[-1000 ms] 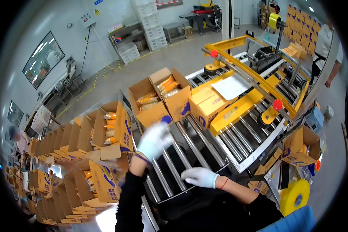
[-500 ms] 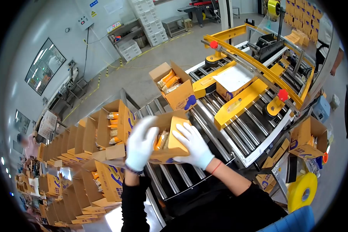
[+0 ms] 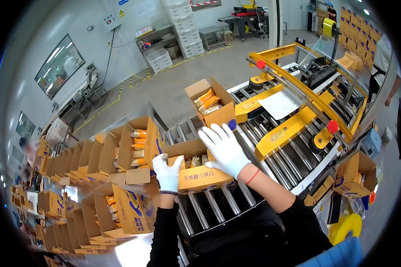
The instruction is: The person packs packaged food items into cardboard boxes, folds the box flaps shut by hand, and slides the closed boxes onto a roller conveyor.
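In the middle of the frame the open carton sits on the rollers, left hand closed on its left end and right hand flat with spread fingers on its top flap; it looks light, stiff but crushable, best held at both ends.

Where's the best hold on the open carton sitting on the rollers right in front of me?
Probably by its two short end walls, one hand from each side. The carton lies level on the rollers with its top open and packets inside, so a top grip is out. The left hand is at the left end; the right hand lies over the right flap.
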A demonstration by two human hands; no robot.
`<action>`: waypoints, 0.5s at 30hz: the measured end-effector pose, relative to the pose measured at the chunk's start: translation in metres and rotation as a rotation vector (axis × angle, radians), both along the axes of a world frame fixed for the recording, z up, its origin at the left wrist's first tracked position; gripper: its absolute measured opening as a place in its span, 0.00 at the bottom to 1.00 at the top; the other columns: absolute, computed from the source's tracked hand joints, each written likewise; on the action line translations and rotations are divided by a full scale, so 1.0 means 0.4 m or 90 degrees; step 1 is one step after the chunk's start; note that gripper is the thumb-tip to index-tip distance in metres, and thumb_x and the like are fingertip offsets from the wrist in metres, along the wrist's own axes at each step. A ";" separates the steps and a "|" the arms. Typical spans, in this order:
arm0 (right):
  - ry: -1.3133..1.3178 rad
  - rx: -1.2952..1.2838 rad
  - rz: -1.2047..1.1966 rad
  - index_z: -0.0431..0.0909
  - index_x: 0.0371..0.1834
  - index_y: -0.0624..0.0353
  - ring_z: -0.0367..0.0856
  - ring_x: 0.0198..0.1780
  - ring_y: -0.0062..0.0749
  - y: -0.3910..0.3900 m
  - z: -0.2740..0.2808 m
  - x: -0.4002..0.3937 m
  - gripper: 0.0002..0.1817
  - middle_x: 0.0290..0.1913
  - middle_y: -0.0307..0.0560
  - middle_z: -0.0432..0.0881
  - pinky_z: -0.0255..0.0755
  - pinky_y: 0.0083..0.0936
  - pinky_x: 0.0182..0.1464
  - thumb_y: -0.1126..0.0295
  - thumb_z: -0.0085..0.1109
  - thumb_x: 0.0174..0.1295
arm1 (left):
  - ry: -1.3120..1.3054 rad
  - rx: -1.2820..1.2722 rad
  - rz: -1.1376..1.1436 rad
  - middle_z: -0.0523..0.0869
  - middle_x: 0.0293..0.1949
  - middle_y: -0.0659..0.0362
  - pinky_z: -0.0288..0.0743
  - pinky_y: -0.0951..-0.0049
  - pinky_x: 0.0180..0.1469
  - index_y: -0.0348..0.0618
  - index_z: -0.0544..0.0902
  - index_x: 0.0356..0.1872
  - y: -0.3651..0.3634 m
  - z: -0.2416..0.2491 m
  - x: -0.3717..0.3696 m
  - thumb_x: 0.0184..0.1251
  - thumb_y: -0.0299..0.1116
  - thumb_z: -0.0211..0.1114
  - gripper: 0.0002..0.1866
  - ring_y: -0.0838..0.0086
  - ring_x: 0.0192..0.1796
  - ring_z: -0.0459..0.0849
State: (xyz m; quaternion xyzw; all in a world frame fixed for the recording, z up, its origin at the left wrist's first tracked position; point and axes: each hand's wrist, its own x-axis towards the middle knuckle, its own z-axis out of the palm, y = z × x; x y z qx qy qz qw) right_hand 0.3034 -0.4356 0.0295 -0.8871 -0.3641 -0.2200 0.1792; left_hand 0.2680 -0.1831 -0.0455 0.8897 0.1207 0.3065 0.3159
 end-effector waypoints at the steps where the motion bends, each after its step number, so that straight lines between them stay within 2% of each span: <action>1: 0.044 0.041 -0.007 0.67 0.75 0.64 0.66 0.75 0.54 0.014 -0.022 -0.017 0.49 0.71 0.56 0.72 0.52 0.53 0.82 0.51 0.78 0.52 | 0.001 0.002 0.007 0.83 0.53 0.48 0.73 0.55 0.64 0.34 0.79 0.54 0.025 -0.045 -0.004 0.65 0.39 0.78 0.25 0.54 0.58 0.79; 2: 0.026 0.032 0.012 0.67 0.74 0.67 0.67 0.74 0.54 0.018 -0.044 -0.052 0.50 0.68 0.58 0.73 0.53 0.52 0.82 0.50 0.77 0.52 | 0.005 -0.224 -0.079 0.83 0.56 0.49 0.73 0.58 0.66 0.32 0.77 0.60 0.068 -0.121 0.001 0.70 0.41 0.75 0.27 0.58 0.61 0.79; 3: 0.099 0.002 0.041 0.67 0.74 0.66 0.69 0.72 0.50 0.013 -0.046 -0.090 0.50 0.65 0.57 0.73 0.55 0.51 0.81 0.49 0.77 0.52 | 0.008 -0.449 -0.170 0.83 0.60 0.50 0.73 0.61 0.68 0.30 0.76 0.65 0.103 -0.164 0.000 0.75 0.43 0.72 0.29 0.62 0.63 0.80; 4: 0.106 -0.037 0.081 0.68 0.74 0.64 0.69 0.72 0.50 0.006 -0.081 -0.120 0.51 0.64 0.56 0.74 0.55 0.52 0.81 0.48 0.78 0.51 | 0.108 -0.569 -0.255 0.82 0.64 0.49 0.76 0.67 0.67 0.27 0.72 0.70 0.117 -0.135 -0.030 0.81 0.42 0.65 0.30 0.68 0.64 0.81; 5: 0.114 -0.077 0.119 0.68 0.74 0.63 0.70 0.71 0.49 -0.006 -0.114 -0.132 0.51 0.63 0.55 0.74 0.56 0.52 0.80 0.47 0.79 0.50 | 0.054 -0.555 -0.283 0.84 0.61 0.49 0.80 0.69 0.61 0.26 0.73 0.69 0.093 -0.120 -0.035 0.82 0.38 0.63 0.26 0.70 0.59 0.84; 6: -0.015 -0.135 0.093 0.68 0.75 0.62 0.71 0.71 0.47 -0.011 -0.158 -0.113 0.51 0.63 0.53 0.74 0.56 0.51 0.80 0.50 0.80 0.48 | 0.096 -0.567 -0.254 0.84 0.61 0.49 0.80 0.69 0.61 0.26 0.73 0.68 0.071 -0.089 -0.035 0.82 0.37 0.63 0.25 0.70 0.60 0.84; 7: 0.086 -0.100 0.101 0.67 0.76 0.62 0.70 0.73 0.46 -0.035 -0.116 -0.104 0.52 0.66 0.53 0.74 0.55 0.50 0.81 0.54 0.81 0.47 | 0.139 -0.580 -0.225 0.84 0.61 0.48 0.79 0.69 0.62 0.26 0.73 0.68 0.045 -0.065 -0.020 0.81 0.36 0.63 0.25 0.70 0.60 0.83; 9: 0.097 -0.077 0.031 0.65 0.77 0.63 0.66 0.77 0.46 -0.079 -0.111 -0.049 0.55 0.72 0.54 0.72 0.54 0.49 0.82 0.54 0.83 0.45 | 0.026 -0.592 -0.129 0.85 0.57 0.48 0.79 0.68 0.61 0.27 0.74 0.66 -0.040 -0.078 0.020 0.80 0.35 0.64 0.24 0.70 0.57 0.84; 10: 0.097 -0.061 -0.024 0.64 0.78 0.63 0.64 0.79 0.48 -0.099 -0.120 -0.021 0.57 0.74 0.56 0.70 0.53 0.50 0.82 0.54 0.84 0.44 | -0.042 -0.536 -0.036 0.86 0.54 0.50 0.79 0.66 0.62 0.28 0.74 0.66 -0.124 -0.090 0.044 0.80 0.36 0.65 0.24 0.68 0.55 0.85; 11: 0.095 -0.047 -0.079 0.63 0.78 0.64 0.62 0.80 0.50 -0.114 -0.128 0.006 0.58 0.77 0.57 0.68 0.52 0.50 0.83 0.53 0.84 0.43 | -0.113 -0.495 -0.005 0.83 0.56 0.49 0.77 0.63 0.64 0.29 0.73 0.67 -0.186 -0.156 0.088 0.79 0.37 0.66 0.26 0.66 0.56 0.83; 13: 0.109 -0.052 -0.106 0.62 0.80 0.64 0.59 0.81 0.60 -0.112 -0.130 0.039 0.62 0.79 0.60 0.66 0.49 0.51 0.84 0.51 0.84 0.41 | -0.069 -0.364 -0.129 0.75 0.67 0.41 0.66 0.60 0.74 0.30 0.71 0.71 -0.339 -0.158 0.099 0.76 0.41 0.68 0.31 0.56 0.71 0.72; 14: -0.012 -0.087 -0.132 0.62 0.80 0.64 0.59 0.81 0.59 -0.095 -0.199 0.070 0.58 0.79 0.61 0.66 0.49 0.50 0.84 0.53 0.82 0.45 | 0.090 -0.409 -0.201 0.72 0.70 0.39 0.62 0.60 0.77 0.30 0.69 0.73 -0.370 -0.140 0.093 0.77 0.43 0.68 0.34 0.55 0.75 0.68; 15: -0.133 -0.119 -0.157 0.62 0.80 0.64 0.58 0.82 0.59 -0.079 -0.257 0.098 0.55 0.79 0.61 0.66 0.49 0.50 0.84 0.54 0.79 0.49 | 0.088 -0.410 -0.209 0.72 0.70 0.39 0.62 0.60 0.77 0.30 0.69 0.73 -0.364 -0.122 0.100 0.77 0.43 0.68 0.34 0.55 0.75 0.68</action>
